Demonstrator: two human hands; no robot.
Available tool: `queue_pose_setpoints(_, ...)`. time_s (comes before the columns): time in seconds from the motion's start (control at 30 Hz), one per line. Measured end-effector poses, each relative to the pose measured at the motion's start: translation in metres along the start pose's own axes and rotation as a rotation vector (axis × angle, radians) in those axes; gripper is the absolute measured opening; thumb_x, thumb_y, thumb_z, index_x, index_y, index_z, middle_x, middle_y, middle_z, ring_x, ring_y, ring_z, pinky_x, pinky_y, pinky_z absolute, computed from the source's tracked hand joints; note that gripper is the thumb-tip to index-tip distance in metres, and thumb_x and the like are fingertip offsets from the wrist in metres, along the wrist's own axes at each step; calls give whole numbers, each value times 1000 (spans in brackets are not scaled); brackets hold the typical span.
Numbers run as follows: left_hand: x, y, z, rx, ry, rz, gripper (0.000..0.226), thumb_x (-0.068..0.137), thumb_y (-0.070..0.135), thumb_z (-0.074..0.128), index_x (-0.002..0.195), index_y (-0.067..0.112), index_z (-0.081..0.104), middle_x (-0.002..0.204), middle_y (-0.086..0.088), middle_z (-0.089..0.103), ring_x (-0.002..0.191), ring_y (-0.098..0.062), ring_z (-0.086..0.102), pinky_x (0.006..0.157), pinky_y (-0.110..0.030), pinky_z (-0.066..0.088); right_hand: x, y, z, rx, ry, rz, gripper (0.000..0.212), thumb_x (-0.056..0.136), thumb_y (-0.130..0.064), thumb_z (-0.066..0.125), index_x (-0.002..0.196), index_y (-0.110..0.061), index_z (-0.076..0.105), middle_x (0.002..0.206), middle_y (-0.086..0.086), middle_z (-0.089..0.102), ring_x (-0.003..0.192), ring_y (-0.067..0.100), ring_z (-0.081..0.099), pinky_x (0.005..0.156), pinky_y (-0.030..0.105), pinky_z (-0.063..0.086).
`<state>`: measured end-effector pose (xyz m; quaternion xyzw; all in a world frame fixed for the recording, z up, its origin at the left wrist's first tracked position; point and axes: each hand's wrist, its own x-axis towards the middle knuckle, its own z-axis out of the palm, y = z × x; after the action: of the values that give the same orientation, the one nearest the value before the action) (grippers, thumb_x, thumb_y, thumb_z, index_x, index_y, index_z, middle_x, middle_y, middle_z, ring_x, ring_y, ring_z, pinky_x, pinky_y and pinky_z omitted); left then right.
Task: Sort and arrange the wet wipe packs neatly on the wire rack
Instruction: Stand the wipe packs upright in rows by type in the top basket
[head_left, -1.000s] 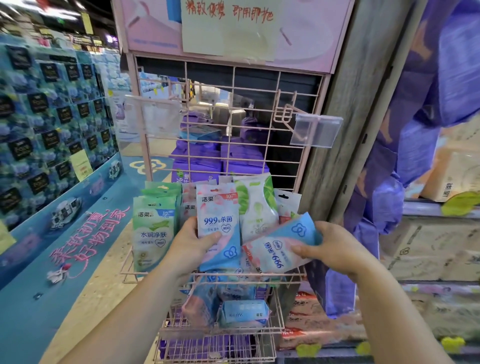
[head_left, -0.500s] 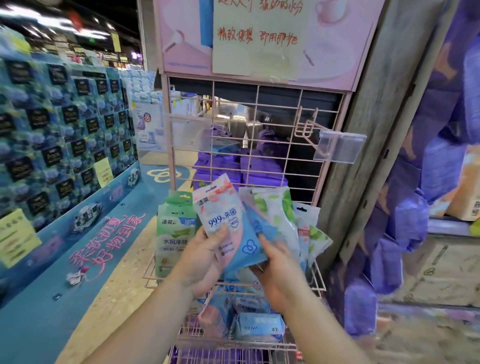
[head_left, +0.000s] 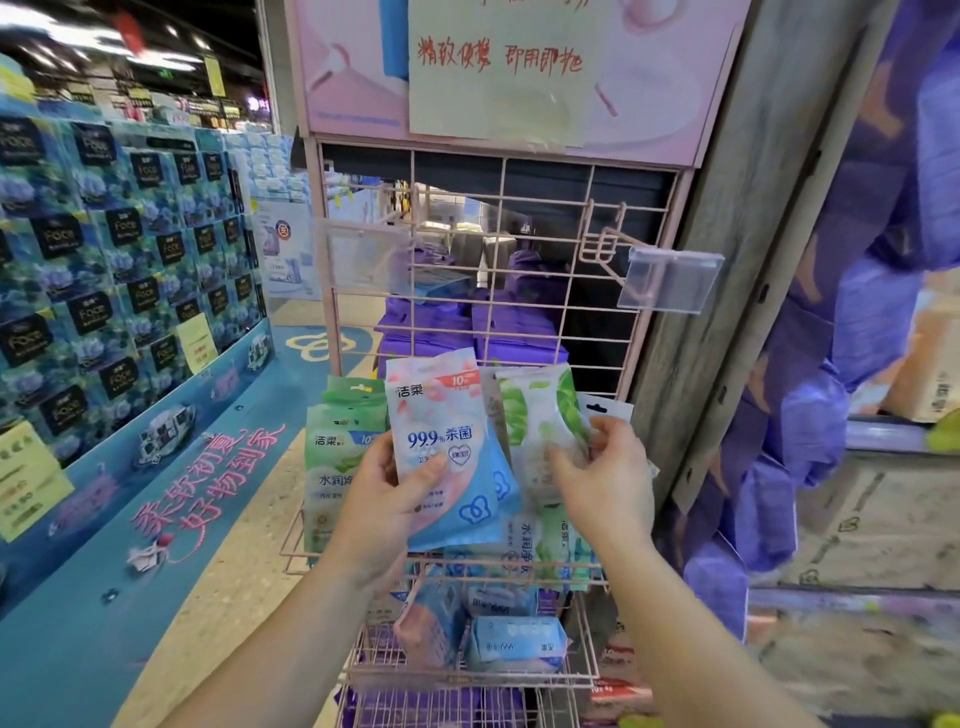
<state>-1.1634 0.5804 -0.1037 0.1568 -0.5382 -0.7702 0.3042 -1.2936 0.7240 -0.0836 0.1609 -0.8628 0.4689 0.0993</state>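
Step in hand: the packs in the upper basket of the pink wire rack (head_left: 530, 218) are being sorted by kind.
Left hand (head_left: 382, 499): curled round a pink-and-blue soft plastic wet wipe pack (head_left: 441, 452), held upright above the basket front.
Right hand (head_left: 602, 478): fingertips pinched on a white-and-green leaf-printed wipe pack (head_left: 540, 415) standing just beside it.
Other stock: light green packs (head_left: 337, 457) stand at the basket's left; a blue pack (head_left: 514, 642) lies flat in the lower basket.
Next move: judged, the white-and-green pack should be shifted aside so a slot is opened for the held pack among its like.
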Motion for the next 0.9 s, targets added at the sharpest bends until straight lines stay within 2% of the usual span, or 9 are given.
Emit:
queue_pose_setpoints(0.07, 0, -2, 0, 41, 5, 6, 41, 76, 18, 68, 115, 20, 56, 107, 1, 74, 98, -19, 71, 75, -35, 57, 9, 2, 5, -255, -82, -21, 81, 62, -57, 75, 130, -23, 46, 118, 1, 63, 113, 28, 57, 91, 43, 46)
queue_pose_setpoints(0.13, -1, -3, 0, 63, 20, 14, 39, 83, 11, 65, 119, 18, 53, 107, 0, 73, 94, -16, 72, 69, -29, 58, 16, 5, 9, -281, -143, -36, 75, 61, -55, 77, 124, -22, 51, 112, 3, 66, 107, 29, 59, 88, 42, 47)
queue_pose_setpoints(0.23, -4, -4, -3, 84, 30, 34, 31, 86, 9, 62, 114, 21, 53, 105, 3, 73, 88, -11, 72, 64, -26, 56, 24, 10, -8, 149, -178, 47, 35, 73, -33, 78, 100, -20, 58, 100, 3, 70, 88, 21, 66, 74, 32, 53)
queue_pose_setpoints(0.33, -5, -4, -6, 66, 18, 57, 26, 88, 8, 59, 107, 25, 53, 97, 9, 75, 84, -6, 72, 60, -22, 56, 29, 27, -37, 526, -235, 94, 24, 82, -19, 73, 99, -23, 58, 97, -1, 72, 76, 5, 70, 59, 19, 53)
queue_pose_setpoints(0.43, -6, -4, -7, -4, 27, 75, 28, 82, 16, 65, 106, 25, 53, 93, 10, 76, 83, -7, 73, 60, -20, 57, 22, 50, -49, 447, -402, 57, 29, 79, -13, 74, 100, -25, 58, 98, 2, 74, 77, 9, 72, 64, 25, 57)
queue_pose_setpoints(0.5, -4, -6, -7, -10, 35, 82, 38, 73, 27, 73, 106, 27, 53, 96, 9, 76, 86, -9, 73, 60, -20, 57, 9, 64, -44, 342, -450, 94, 34, 76, -31, 77, 106, -28, 60, 100, -1, 74, 86, 13, 73, 76, 32, 59)
queue_pose_setpoints(0.63, 1, -12, -3, 41, 72, 74, 31, 88, 2, 58, 104, 28, 51, 93, 10, 73, 77, -3, 72, 53, -17, 54, 0, 99, -23, 191, -337, 64, 64, 61, -85, 53, 111, -45, 60, 108, -11, 64, 110, 18, 60, 97, 48, 49)
queue_pose_setpoints(0.8, 4, -15, -1, 97, 81, 71, 41, 89, -2, 57, 118, 25, 45, 106, 4, 68, 78, -2, 71, 54, -19, 55, -8, 60, -33, 499, -330, 84, 14, 88, -25, 65, 103, -25, 66, 98, 1, 75, 89, 15, 71, 77, 31, 59)
queue_pose_setpoints(0.9, 3, -15, -4, 91, 75, 82, 63, 88, -4, 58, 134, 33, 36, 116, 5, 66, 93, -6, 69, 64, -25, 57, -8, 61, -29, 481, -361, 78, 16, 90, -21, 62, 106, -26, 62, 100, -4, 75, 93, 15, 71, 86, 38, 57)
